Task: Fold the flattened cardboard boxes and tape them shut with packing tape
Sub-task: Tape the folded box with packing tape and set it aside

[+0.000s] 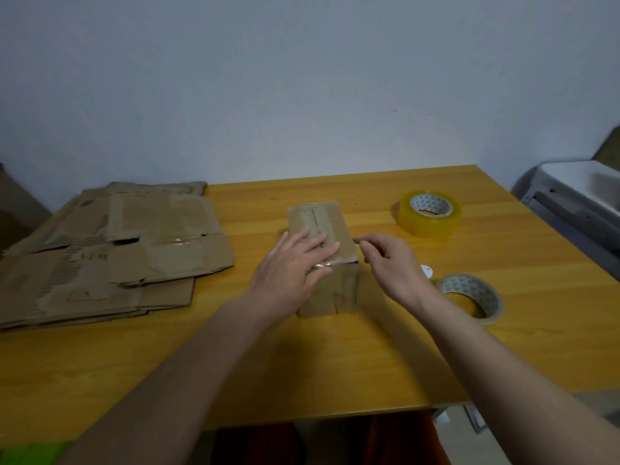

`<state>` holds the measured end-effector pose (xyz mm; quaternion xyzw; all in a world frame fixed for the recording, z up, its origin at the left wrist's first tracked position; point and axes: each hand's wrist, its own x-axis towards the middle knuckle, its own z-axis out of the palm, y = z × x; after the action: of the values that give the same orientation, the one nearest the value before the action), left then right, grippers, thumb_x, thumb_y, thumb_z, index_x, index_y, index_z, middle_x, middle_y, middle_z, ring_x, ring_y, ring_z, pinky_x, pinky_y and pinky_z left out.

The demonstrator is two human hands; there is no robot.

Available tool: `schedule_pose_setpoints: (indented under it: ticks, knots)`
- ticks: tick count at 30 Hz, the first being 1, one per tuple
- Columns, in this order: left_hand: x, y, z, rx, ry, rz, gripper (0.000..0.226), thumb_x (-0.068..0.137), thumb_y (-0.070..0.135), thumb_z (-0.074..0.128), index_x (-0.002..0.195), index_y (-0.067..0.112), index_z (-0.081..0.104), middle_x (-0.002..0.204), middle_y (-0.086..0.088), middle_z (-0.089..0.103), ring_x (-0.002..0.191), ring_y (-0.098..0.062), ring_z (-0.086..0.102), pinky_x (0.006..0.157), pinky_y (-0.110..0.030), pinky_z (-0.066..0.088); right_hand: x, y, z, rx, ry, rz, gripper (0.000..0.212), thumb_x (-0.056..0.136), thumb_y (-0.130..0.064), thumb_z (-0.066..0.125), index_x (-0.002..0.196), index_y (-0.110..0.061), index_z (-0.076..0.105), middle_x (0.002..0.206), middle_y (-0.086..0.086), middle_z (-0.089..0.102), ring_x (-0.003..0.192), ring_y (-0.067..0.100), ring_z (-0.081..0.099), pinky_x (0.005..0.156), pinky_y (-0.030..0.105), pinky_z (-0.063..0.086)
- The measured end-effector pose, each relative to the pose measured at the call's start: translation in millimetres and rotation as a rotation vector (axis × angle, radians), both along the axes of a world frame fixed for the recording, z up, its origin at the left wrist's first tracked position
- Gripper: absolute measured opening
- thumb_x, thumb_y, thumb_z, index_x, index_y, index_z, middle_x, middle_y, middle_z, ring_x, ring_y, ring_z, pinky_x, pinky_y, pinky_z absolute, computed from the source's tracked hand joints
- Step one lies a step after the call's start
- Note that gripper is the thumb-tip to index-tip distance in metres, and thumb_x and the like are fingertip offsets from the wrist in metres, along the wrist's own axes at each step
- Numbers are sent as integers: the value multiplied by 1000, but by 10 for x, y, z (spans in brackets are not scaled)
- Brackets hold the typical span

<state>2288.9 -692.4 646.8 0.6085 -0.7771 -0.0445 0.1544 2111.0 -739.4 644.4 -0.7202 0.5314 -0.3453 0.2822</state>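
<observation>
The yellow wooden table is lying under both my arms, and the stack of flattened brown cardboard boxes is sitting on it well off to the outer side of my left hand. That hand is lying flat, fingers straight and together, pressing down on the top of the small folded brown cardboard box, which is standing upright on the table directly beneath my palm. A strip of clear packing tape is glinting along the box's near top edge, right under my fingertips. My right hand is hovering just beside the box's right corner, thumb and forefinger curling together at the edge (whether they are pinching a tape end or nothing, I cannot tell). Beyond that hand, the thick yellowish roll of clear packing tape is lying flat on the table, and behind my right wrist a thinner, part-used roll of tape is lying with a small white tag peeking out beside it.
</observation>
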Motion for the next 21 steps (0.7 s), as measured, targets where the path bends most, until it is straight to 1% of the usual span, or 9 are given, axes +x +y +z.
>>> schedule_pose_setpoints:
  ticks: [4, 6, 8, 10, 12, 14, 16, 17, 21]
  knots:
    - [-25, -18, -22, -66, -56, 39, 44, 103, 37, 37, 147, 36, 33, 156, 8, 31, 147, -17, 17, 120, -35, 5, -470, 87, -33, -76, 106, -85, 17, 94, -21, 57, 105, -17, 69, 95, 0, 64, 90, 18, 59, 82, 37, 47]
    - [-101, 19, -55, -231, -90, 35, 42, 101, 32, 44, 143, 27, 44, 152, -3, 40, 144, -27, 27, 118, -39, 10, -795, 162, -44, -79, 193, -141, 15, 89, -24, 65, 103, -18, 69, 86, -4, 56, 88, 17, 53, 77, 31, 40]
    - [-264, 99, -92, -433, 39, -41, 35, 97, 23, 52, 131, 13, 59, 139, -13, 54, 133, -31, 43, 113, -39, 27, -1086, 271, -46, -45, 340, -162, 21, 84, -31, 70, 103, -22, 68, 90, -6, 50, 98, 17, 46, 77, 28, 34]
    - [-471, 171, -178, -522, 175, -185, 29, 95, 14, 54, 119, 6, 66, 127, -13, 61, 122, -27, 53, 105, -36, 41, -1260, 383, -55, 19, 529, -149, 33, 79, -41, 73, 108, -25, 66, 100, -3, 46, 103, 16, 36, 82, 27, 32]
    - [-681, 229, -290, -406, 230, -261, 30, 93, 13, 55, 120, 7, 65, 126, -9, 61, 119, -23, 54, 101, -33, 45, -1326, 462, -111, 59, 795, -123, 45, 78, -49, 70, 116, -26, 62, 114, 0, 44, 109, 19, 33, 90, 29, 33]
    - [-853, 266, -391, -132, 294, -204, 42, 94, 16, 56, 136, 13, 53, 139, -3, 51, 129, -16, 45, 108, -32, 39, -1318, 516, -173, 30, 939, -112, 42, 85, -45, 63, 124, -30, 59, 124, 0, 43, 115, 23, 33, 93, 32, 31]
    - [-959, 273, -498, 115, 365, -95, 56, 96, 19, 56, 148, 18, 35, 151, 2, 37, 137, -12, 33, 115, -26, 26, -1295, 555, -211, -25, 906, -118, 33, 91, -37, 57, 124, -35, 59, 124, -3, 47, 115, 22, 34, 89, 33, 27]
    - [-991, 269, -534, 203, 410, -53, 60, 96, 21, 57, 150, 20, 31, 153, 3, 33, 139, -12, 32, 115, -25, 25, -1282, 559, -219, -49, 865, -115, 30, 92, -35, 56, 121, -35, 60, 122, -5, 50, 116, 20, 35, 87, 32, 24]
    - [-1041, 270, -542, 321, 671, 35, 63, 94, 20, 61, 150, 26, 32, 152, 7, 34, 136, -17, 40, 111, -39, 38, -1252, 585, -208, -93, 747, -103, 19, 92, -30, 58, 109, -28, 66, 109, -8, 64, 111, 14, 45, 80, 29, 17]
